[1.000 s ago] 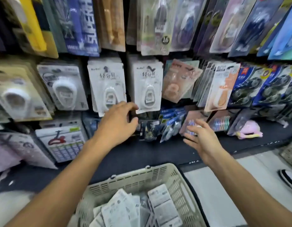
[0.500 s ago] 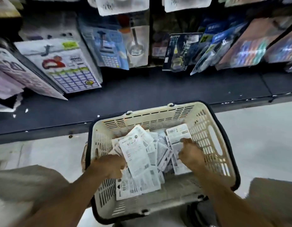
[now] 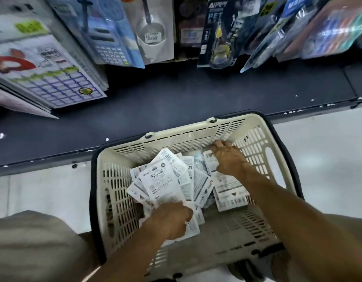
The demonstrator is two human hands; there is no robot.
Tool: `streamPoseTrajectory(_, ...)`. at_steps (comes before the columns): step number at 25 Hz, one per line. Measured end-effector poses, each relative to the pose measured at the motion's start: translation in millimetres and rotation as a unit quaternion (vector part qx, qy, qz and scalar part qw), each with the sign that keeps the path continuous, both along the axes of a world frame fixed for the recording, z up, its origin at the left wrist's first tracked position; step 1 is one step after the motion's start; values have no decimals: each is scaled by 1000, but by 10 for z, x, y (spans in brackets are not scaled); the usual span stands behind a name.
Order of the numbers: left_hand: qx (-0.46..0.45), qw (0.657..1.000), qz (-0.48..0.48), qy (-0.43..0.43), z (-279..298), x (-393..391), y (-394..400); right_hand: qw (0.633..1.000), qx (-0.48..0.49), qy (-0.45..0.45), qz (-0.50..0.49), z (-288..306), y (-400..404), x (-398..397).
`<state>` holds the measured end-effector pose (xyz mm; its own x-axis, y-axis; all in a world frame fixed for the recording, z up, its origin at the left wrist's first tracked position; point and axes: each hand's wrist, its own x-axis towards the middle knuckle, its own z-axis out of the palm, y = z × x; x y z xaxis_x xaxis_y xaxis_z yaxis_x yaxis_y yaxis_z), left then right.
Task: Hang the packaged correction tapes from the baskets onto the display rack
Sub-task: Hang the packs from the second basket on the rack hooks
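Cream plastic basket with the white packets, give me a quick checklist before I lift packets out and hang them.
1. Left hand has packets in its grip: ok, it is closed on the lower edge of a fanned stack of white carded correction tape packets.
2. Right hand has a packet: cannot tell, it lies flat on a white packet with a barcode near the far wall.
3. Packets are face up: not ok, several show printed backs.
4. Hang holes are visible: cannot tell.
5. Cream slotted plastic basket is steady: ok, upright on the floor by the dark shelf ledge.
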<state>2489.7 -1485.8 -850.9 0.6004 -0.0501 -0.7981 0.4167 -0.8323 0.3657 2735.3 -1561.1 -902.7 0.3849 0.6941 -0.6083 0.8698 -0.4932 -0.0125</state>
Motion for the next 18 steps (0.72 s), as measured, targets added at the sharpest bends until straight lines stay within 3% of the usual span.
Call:
streamPoseTrajectory(3, 13, 1000, 11, -11, -30, -44, 76, 998, -56, 42, -3, -71, -68, 33)
streamPoseTrajectory(8, 2, 997, 73, -29, 19, 4, 216, 992, -116, 34, 25, 180, 76, 0)
streamPoseTrajectory(11, -68, 975, 211, 11, 58, 73, 286, 987, -119, 108, -24, 576, 168, -61)
streamPoseTrajectory(14, -220, 873, 427, 84, 241, 196, 448, 990, -93, 82, -59, 1208, 221, -110)
streamPoseTrajectory(16, -339, 790, 499, 115, 377, 285, 617, 1000, -8, -15, -12, 1611, 246, -332)
streamPoseTrajectory(18, -428, 729, 522, 113, 536, 372, 749, 987, 119, -92, 52, 1871, 195, -784)
